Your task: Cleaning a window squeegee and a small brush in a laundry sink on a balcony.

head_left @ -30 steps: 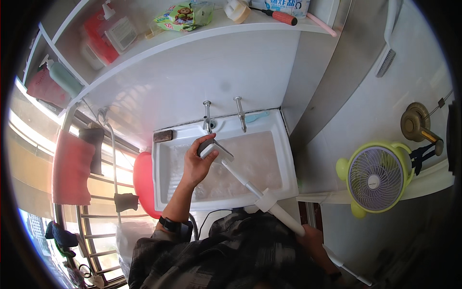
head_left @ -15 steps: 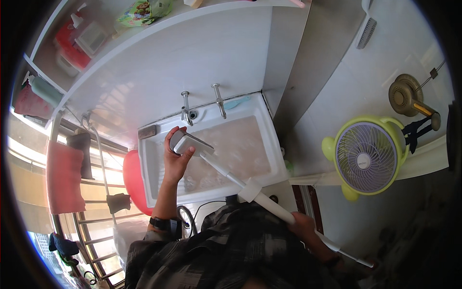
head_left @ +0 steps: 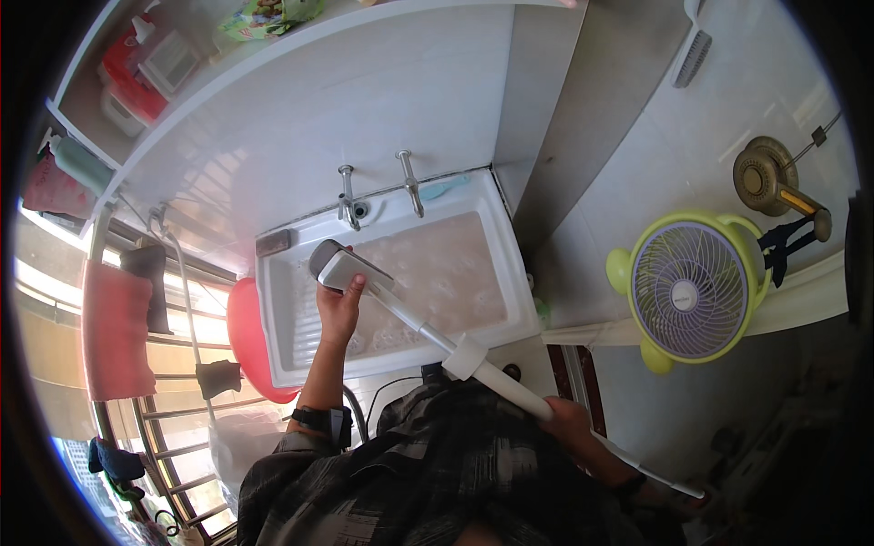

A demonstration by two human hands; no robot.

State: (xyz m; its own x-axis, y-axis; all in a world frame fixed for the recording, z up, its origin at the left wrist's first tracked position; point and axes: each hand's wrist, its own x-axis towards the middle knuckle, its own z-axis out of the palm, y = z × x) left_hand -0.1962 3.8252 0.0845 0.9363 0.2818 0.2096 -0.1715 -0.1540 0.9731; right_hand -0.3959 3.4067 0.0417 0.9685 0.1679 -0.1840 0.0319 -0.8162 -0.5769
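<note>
Slanting across in front of me is a long-handled white mop (head_left: pixel 414 323) with a grey-and-white flat head (head_left: pixel 344 270) and a square white sleeve on its pole. The head is above the left part of the sink. My left hand (head_left: pixel 340 307) grips the head from below, thumb on its white face, other fingers mostly hidden behind. Lower right, my right hand (head_left: pixel 568 426) is wrapped round the thick white section of the pole, whose thin end runs on past it. The white sink (head_left: pixel 521 296) holds cloudy, sudsy water.
Two metal taps (head_left: pixel 409 182) rise at the sink's back, near a brown block (head_left: pixel 273 242) on the left corner. A red basin (head_left: pixel 244 332) stands left of the sink. A green fan (head_left: pixel 687 291) is at right. Bottles (head_left: pixel 168 64) line the upper-left shelf.
My left hand has shifted its hold on the mop head, its fingers moving from around the top edge to lower behind it. My right hand keeps its grip on the pole.
</note>
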